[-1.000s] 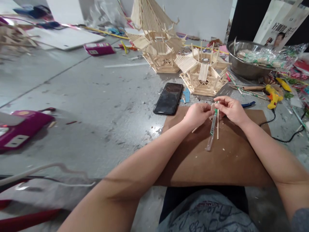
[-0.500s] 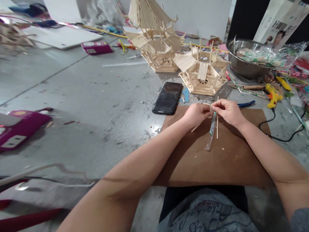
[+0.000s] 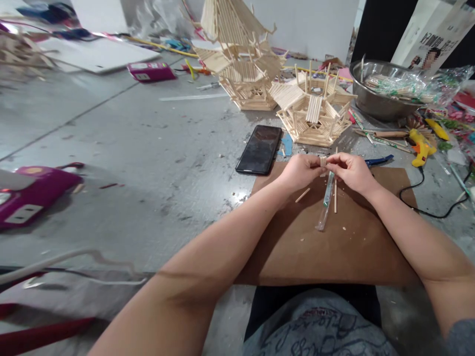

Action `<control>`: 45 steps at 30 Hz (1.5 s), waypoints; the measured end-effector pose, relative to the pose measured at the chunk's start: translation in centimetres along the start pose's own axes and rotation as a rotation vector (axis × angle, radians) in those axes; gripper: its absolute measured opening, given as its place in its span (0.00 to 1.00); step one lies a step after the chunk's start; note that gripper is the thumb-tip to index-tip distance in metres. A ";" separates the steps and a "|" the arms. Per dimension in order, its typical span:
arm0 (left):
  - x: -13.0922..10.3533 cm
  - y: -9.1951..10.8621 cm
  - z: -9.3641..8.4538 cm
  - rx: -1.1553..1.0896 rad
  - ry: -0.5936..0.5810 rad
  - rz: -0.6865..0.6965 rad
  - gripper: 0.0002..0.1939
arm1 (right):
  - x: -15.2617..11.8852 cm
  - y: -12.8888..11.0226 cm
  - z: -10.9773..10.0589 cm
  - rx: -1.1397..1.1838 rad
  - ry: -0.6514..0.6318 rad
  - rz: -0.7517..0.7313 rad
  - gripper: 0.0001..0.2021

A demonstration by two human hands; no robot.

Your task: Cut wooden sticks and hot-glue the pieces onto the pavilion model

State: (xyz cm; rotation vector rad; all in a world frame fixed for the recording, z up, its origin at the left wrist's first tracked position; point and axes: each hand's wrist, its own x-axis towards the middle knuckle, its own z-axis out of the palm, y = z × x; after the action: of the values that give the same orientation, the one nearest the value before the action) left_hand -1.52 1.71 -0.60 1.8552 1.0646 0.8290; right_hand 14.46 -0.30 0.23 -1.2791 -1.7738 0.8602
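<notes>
Above the back part of a brown board [image 3: 289,247], my left hand [image 3: 302,172] and my right hand [image 3: 349,170] meet, fingertips nearly touching. Both pinch a small bundle of short wooden sticks [image 3: 323,161] between them. Below the fingers lies a clear plastic wrapper [image 3: 325,205] with green print. A thin wooden stick [image 3: 336,198] lies to its right, partly under my right hand. Near my left wrist a shorter stick [image 3: 303,195] rests on the board.
Behind are a black phone [image 3: 260,150], a low stick structure [image 3: 315,111] and a taller tiered one [image 3: 247,74]. At right stand a steel bowl [image 3: 386,101] and a yellow glue gun [image 3: 420,148] with a black cord. Blue-handled pliers [image 3: 379,160] lie behind my right hand.
My left hand has shifted up slightly, and the small stick bundle now shows upright between the fingertips. The short stick by my left wrist is more fully visible. The view has shifted slightly.
</notes>
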 end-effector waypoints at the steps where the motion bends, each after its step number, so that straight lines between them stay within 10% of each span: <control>1: 0.0 0.0 0.0 0.006 0.000 -0.005 0.08 | 0.0 0.0 0.0 -0.039 0.009 -0.021 0.09; 37: 0.0 0.5 -0.1 0.172 -0.119 -0.013 0.11 | 0.1 -0.2 1.0 -0.225 0.084 -0.102 0.06; 45: 0.1 0.7 -0.5 0.183 -0.127 -0.067 0.11 | 0.0 -1.8 -2.8 -0.412 0.020 -0.051 0.08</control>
State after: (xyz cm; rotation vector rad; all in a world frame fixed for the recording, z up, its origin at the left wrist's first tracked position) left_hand -1.63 1.75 0.28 1.9839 1.1463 0.5833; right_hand 16.14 -0.58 3.15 -1.4833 -2.0262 0.4623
